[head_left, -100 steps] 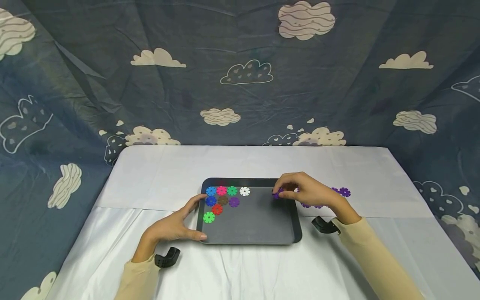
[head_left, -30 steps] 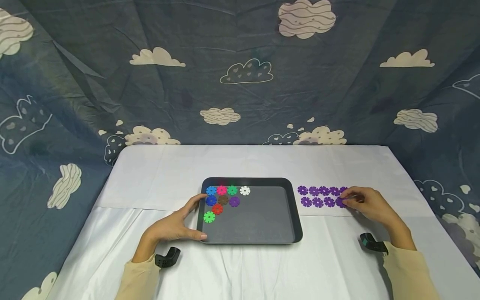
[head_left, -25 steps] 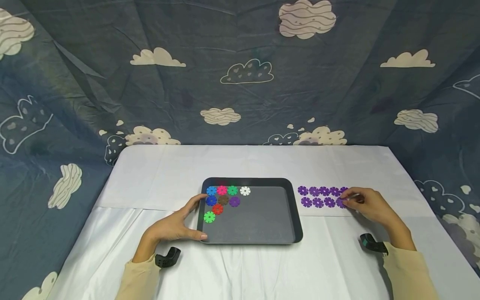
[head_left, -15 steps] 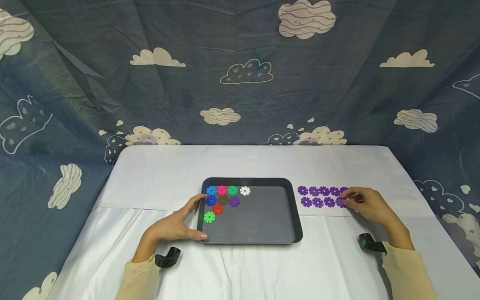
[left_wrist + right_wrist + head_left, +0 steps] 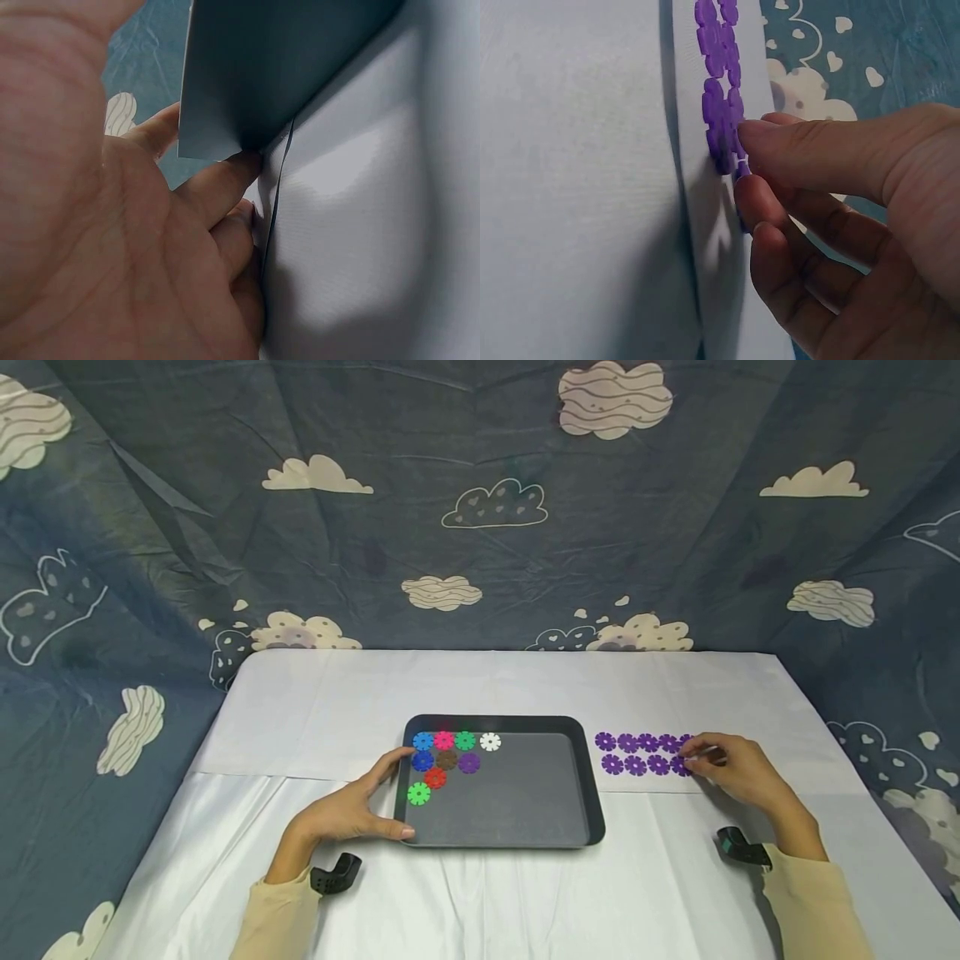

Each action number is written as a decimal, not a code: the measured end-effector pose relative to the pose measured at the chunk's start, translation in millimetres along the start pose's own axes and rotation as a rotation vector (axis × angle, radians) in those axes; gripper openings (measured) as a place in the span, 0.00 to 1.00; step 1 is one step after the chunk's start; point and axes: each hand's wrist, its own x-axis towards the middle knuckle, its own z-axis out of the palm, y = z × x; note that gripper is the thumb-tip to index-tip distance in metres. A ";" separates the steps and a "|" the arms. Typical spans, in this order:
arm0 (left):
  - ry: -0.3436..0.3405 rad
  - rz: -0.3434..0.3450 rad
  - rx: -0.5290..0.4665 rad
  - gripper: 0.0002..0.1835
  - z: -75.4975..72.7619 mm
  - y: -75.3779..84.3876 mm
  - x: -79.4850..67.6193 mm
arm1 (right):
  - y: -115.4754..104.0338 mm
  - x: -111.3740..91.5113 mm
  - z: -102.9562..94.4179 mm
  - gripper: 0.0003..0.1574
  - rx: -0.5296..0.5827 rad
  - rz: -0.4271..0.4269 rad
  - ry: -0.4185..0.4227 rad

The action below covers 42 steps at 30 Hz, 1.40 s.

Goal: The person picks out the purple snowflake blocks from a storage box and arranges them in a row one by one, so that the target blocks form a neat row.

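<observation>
My left hand (image 5: 341, 810) lies along the left side of a dark grey tray (image 5: 517, 842), thumb and index fingertip on its rim. In the left wrist view, straightened fingers (image 5: 217, 187) reach along the tray's side wall (image 5: 247, 82). Two rows of purple notched snowflake discs (image 5: 636, 765) lie on the white cloth right of the tray. Over the right end of these rows is my right hand (image 5: 738, 767), fingertips right at the last discs. The right wrist view shows its thumb and loosely bent fingers apart, close beside the purple discs (image 5: 716, 112).
Inside the tray's left part lie several snowflake discs, including a white disc (image 5: 490, 742), a brown disc (image 5: 446, 760) and a bright green disc (image 5: 418, 793). A white cloth (image 5: 510, 685) covers the table. Behind it hangs a dark cloud-patterned curtain (image 5: 360, 552).
Earlier, my right hand held a purple disc over the tray's right rim. It has moved right to the end of the purple rows and stayed there; my left hand and the tray are unmoved.
</observation>
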 end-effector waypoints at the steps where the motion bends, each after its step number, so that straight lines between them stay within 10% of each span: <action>1: -0.001 -0.004 -0.001 0.62 -0.1 0.0 0.0 | -1.5 -0.2 -0.4 0.13 0.001 0.002 0.000; 15: 0.000 -0.002 0.002 0.62 0.6 -1.0 0.2 | -54.8 23.9 -10.3 0.13 0.023 -0.131 -0.030; 23: 0.001 0.018 0.016 0.62 -0.5 -0.9 -0.6 | -99.3 49.6 -10.8 0.09 0.006 -0.380 -0.052; 42: -0.002 0.012 0.007 0.62 -0.7 -1.1 0.0 | -199.3 95.6 17.0 0.12 -0.058 -0.566 -0.347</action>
